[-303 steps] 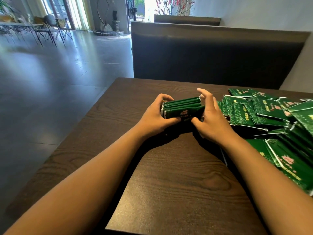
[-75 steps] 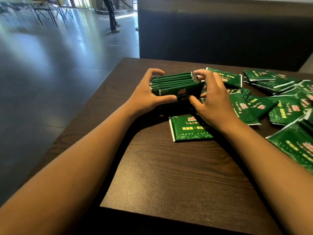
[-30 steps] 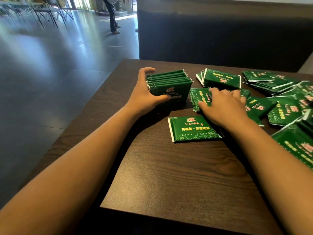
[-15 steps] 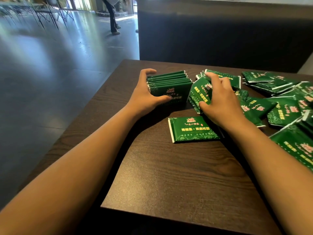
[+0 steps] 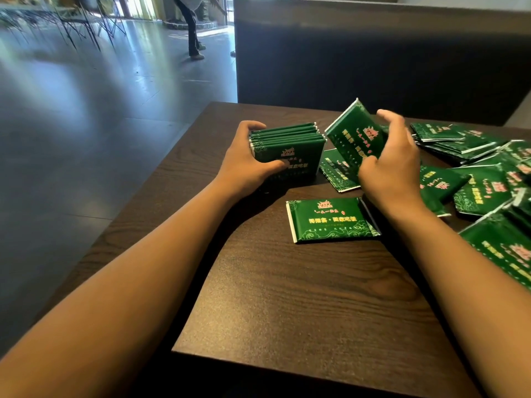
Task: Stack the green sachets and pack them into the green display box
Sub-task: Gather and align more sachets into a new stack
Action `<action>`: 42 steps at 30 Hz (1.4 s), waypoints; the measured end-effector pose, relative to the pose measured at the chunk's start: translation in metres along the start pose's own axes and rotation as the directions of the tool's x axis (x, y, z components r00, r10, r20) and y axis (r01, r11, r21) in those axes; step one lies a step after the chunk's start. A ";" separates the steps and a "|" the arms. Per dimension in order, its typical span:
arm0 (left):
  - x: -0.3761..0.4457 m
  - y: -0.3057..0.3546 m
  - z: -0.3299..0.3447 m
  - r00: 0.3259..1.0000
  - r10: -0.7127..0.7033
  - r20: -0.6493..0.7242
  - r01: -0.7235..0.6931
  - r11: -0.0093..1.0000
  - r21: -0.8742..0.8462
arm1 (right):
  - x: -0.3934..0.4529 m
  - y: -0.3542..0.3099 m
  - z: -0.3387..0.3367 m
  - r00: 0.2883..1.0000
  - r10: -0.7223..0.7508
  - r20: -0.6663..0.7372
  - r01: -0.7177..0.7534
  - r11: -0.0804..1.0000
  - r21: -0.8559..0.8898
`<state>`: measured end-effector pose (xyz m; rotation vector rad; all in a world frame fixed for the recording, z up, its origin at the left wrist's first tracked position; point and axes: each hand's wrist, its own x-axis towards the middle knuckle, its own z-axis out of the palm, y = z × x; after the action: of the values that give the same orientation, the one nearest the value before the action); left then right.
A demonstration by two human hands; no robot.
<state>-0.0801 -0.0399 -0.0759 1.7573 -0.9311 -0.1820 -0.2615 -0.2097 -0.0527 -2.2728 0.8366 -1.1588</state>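
Dark wood-grain table (image 5: 301, 297) fills the lower centre and right of the frame, w/ a glossy sheen near its front edge. Behind it, across the upper right, runs a tall dark bench back (image 5: 373, 58). Left half of the frame is grey polished floor (image 5: 86, 124) reflecting window light. Upper left: thin-legged chairs (image 5: 86, 27), blurred. Top centre: legs of a person (image 5: 194, 33) standing on the floor, far from the table.

Left hand (image 5: 247, 165), centre frame, grips a stack of sachets (image 5: 290, 150) standing on edge on the table, thumb across the front face, fingers curled round the far side. Right hand (image 5: 388, 165), just right of it, holds a tilted sachet (image 5: 355, 136) lifted off the table, top corner leaning away from the stack, thumb on the near face, fingers curved over the far edge. Its lower left corner is close to the stack; touching or not, can't tell.

One flat sachet (image 5: 330, 219) lies face up below the hands, centre frame, partly under the right wrist. Another lying sachet (image 5: 334, 170) sits btwn stack and right hand. Loose sachets (image 5: 474, 179) spread over the right edge of the frame, some overlapping, some in a low pile at mid right.
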 end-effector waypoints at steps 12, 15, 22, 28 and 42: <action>0.001 -0.001 0.002 1.000 0.006 -0.002 -0.006 1.000 -0.012 | -0.004 -0.010 0.000 0.965 -0.206 -0.165 0.231 0.961 0.151; 0.000 0.001 0.001 0.999 0.022 0.035 -0.021 0.999 -0.030 | -0.006 -0.011 0.004 0.970 -0.234 -0.065 0.241 0.963 0.120; -0.006 0.013 0.000 0.970 0.031 0.239 -0.007 0.995 -0.098 | -0.011 -0.004 0.010 0.949 -0.188 0.253 0.198 0.980 -0.014; -0.005 0.008 0.003 0.974 0.068 0.214 -0.056 0.996 -0.063 | -0.015 -0.013 0.011 0.936 -0.242 0.255 0.229 0.970 0.080; -0.008 0.012 0.001 0.941 0.086 0.327 -0.046 0.991 -0.128 | -0.018 -0.012 0.014 0.844 -0.218 0.490 0.162 0.975 0.155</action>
<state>-0.0919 -0.0368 -0.0688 1.6096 -1.1951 -0.4930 -0.2545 -0.1873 -0.0632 -2.4383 0.3388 -0.6011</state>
